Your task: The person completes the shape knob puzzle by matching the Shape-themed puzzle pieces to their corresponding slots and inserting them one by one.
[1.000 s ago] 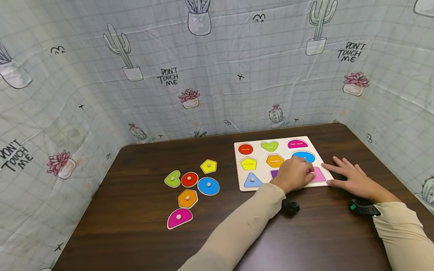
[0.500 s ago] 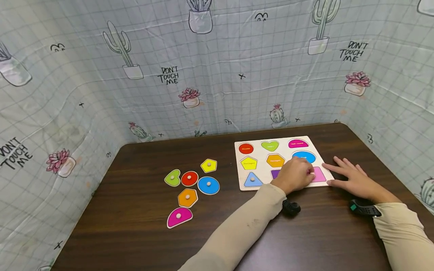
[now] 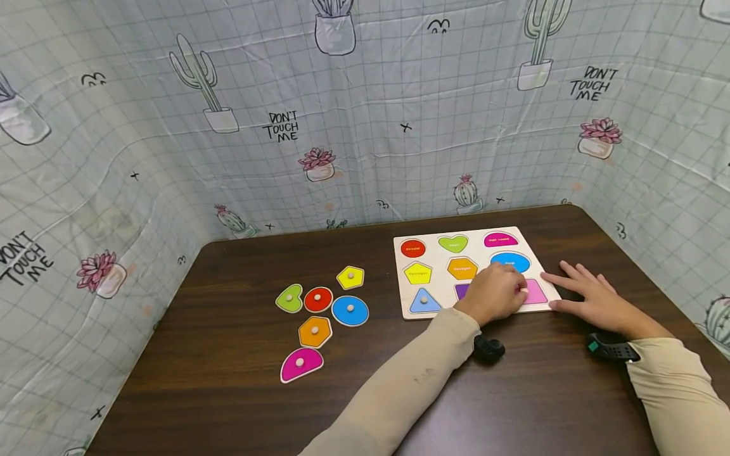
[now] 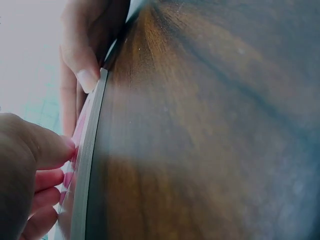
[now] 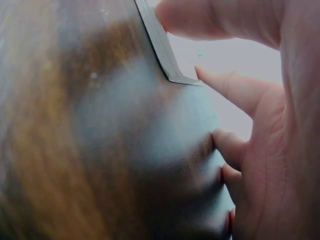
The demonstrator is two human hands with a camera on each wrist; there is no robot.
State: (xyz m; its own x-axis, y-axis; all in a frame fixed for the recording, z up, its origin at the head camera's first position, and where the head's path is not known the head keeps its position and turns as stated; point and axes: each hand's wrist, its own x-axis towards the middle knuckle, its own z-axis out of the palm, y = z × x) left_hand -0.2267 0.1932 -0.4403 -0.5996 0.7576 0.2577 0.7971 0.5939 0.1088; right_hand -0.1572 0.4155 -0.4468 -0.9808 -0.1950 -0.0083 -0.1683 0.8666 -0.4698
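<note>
"On the board point(image 3: 431, 248), whereabouts is the pink piece point(image 3: 536, 292)?"

"Four o'clock corner, at three o'clock from the left hand point(image 3: 493, 294), the nearer one; its curled thumb and finger seem to pinch it."

"And the right hand point(image 3: 597, 303)?"

"Spread, holding nothing, thumb and forefinger at the board's edge."

head view: worn on your head, looks forward and down, farthest back; most of tabletop point(image 3: 217, 380) across lower frame, patterned cloth point(image 3: 365, 95) across upper half, board point(image 3: 431, 256) right of centre. left wrist view: very close, skims along tabletop, tilted sideways; your left hand point(image 4: 17, 160) at lower left, right hand point(image 4: 77, 42) at upper left. right wrist view: equally close, also tilted sideways; your right hand down right side. wrist views share board's edge, one corner and your right hand; head view covers same spot from above.
</note>
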